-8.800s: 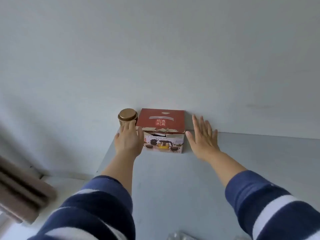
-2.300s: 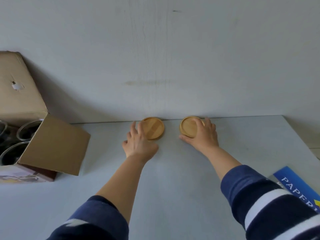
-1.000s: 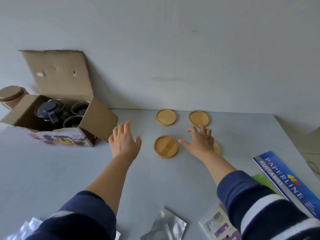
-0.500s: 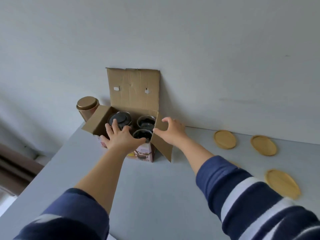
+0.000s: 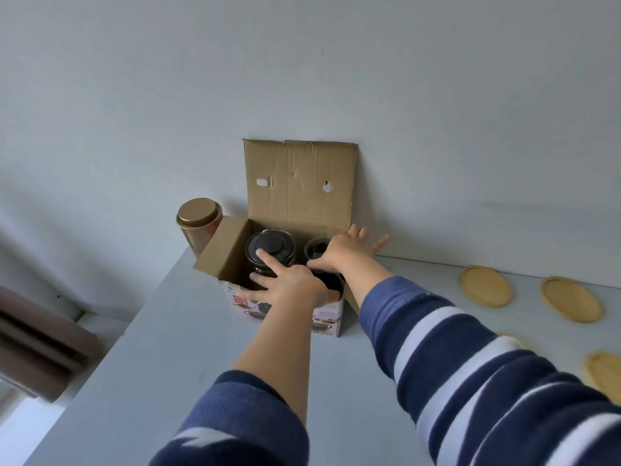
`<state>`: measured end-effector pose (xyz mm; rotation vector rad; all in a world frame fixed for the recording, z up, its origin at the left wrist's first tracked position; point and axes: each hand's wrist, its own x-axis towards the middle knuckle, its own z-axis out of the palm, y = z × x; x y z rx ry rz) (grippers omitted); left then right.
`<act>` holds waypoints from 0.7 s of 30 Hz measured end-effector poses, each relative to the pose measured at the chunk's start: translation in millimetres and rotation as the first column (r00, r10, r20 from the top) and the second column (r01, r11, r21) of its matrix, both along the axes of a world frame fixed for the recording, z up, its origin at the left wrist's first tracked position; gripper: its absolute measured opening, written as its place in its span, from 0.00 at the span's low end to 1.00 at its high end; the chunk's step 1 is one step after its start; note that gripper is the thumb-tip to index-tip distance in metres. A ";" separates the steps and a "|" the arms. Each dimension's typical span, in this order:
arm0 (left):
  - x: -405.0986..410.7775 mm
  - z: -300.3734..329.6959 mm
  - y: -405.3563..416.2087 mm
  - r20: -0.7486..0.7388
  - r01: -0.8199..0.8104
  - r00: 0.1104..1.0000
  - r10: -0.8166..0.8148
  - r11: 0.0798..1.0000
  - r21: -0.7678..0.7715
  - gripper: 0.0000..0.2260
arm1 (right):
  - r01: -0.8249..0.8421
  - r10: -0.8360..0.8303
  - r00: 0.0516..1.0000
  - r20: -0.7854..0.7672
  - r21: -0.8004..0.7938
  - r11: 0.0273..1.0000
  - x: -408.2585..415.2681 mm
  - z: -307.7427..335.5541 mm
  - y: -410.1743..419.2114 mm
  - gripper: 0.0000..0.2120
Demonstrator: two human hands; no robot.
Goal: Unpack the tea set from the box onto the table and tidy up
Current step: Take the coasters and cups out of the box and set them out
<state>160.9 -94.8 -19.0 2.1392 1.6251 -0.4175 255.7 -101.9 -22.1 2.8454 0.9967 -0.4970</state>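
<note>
The open cardboard tea-set box (image 5: 297,183) stands against the wall, its lid flap upright. Inside are a glass teapot with a black lid (image 5: 270,245), one glass cup at the back (image 5: 316,248) and another at the front (image 5: 334,284). My left hand (image 5: 289,280) lies spread over the box's front, index fingertip on the teapot lid. My right hand (image 5: 346,250) hovers over the back cup, thumb by its rim, fingers stretched toward the wall. Neither hand grips anything. Wooden coasters (image 5: 485,285) (image 5: 569,299) (image 5: 605,371) lie on the table to the right.
A gold tin (image 5: 200,218) stands left of the box, at the corner of the grey table (image 5: 168,364). The wall runs right behind the box. A brown slatted object (image 5: 40,341) sits beyond the table's left edge. My striped sleeve partly hides another coaster (image 5: 510,338).
Both hands have reached further over the open box. The right hand left the side flap and now hovers over the back cup. The left index finger now touches the teapot lid.
</note>
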 end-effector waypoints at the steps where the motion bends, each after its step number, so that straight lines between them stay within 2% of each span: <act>1: -0.3 -0.4 0.0 0.004 0.003 1.000 -0.003 1.000 0.005 0.42 | 0.013 -0.013 1.000 0.005 0.026 1.000 -0.6 -2.2 -0.1 0.45; 5: -5.7 -3.5 -0.4 0.028 0.025 0.999 -0.026 0.999 0.048 0.42 | 0.011 -0.021 0.999 0.044 0.201 0.980 -2.4 -2.3 -6.2 0.47; 8: -10.6 -4.6 -2.5 0.036 0.055 0.998 -0.058 0.995 0.086 0.40 | 0.020 -0.025 1.000 0.009 0.361 0.932 -1.8 8.2 -14.0 0.52; 10: -15.4 -6.2 -0.8 0.058 0.070 0.995 -0.078 0.988 0.141 0.38 | 0.091 -0.028 0.991 -0.129 0.512 0.854 2.8 17.0 -18.9 0.51; 13: -20.9 -5.6 -5.4 0.104 0.103 0.985 -0.138 0.952 0.289 0.39 | 0.273 -0.016 0.934 -0.357 0.685 0.675 14.3 36.6 -42.1 0.44; 16: -18.4 6.9 -13.6 0.311 0.044 0.932 -0.186 0.910 0.412 0.36 | 0.399 -0.048 0.891 -0.452 0.728 0.558 32.6 50.8 -73.3 0.37; 18: -8.5 20.4 -21.4 0.462 -0.003 0.865 -0.197 0.918 0.397 0.34 | 0.434 -0.084 0.886 -0.455 0.754 0.494 48.8 52.1 -97.7 0.35; 21: 18.5 32.1 -37.4 0.545 0.046 0.798 -0.258 0.927 0.372 0.35 | 0.459 -0.149 0.886 -0.440 0.780 0.426 75.8 46.4 -139.7 0.33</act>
